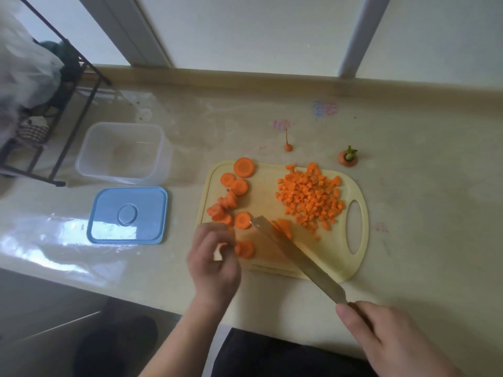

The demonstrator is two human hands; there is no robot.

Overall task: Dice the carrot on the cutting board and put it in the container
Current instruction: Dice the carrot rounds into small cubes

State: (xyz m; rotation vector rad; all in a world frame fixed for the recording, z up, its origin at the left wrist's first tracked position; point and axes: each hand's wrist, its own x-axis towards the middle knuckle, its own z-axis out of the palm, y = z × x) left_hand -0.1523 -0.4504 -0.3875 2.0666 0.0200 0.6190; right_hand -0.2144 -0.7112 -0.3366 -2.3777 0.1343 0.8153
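Pale desk (408, 186) beneath a window carries a yellow cutting board (353, 268), the landmark. On it, carrot rounds (241, 187) lie left, diced cubes (310, 198) right. The right hand (394, 341) grips a knife (299, 257) whose blade lies close beside the left hand (215, 257), which is curled over one round (245, 248) at the board's near edge; a slip could nick a finger. Left of the board, the clear container (122, 153) looks empty, its blue lid (128, 214) beside it.

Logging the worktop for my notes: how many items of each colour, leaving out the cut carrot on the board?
Blue: 1, lid
Clear: 1, container
Yellow: 1, board
Steel: 1, knife
Orange: 2, carrot tip, carrot top
Total: 6
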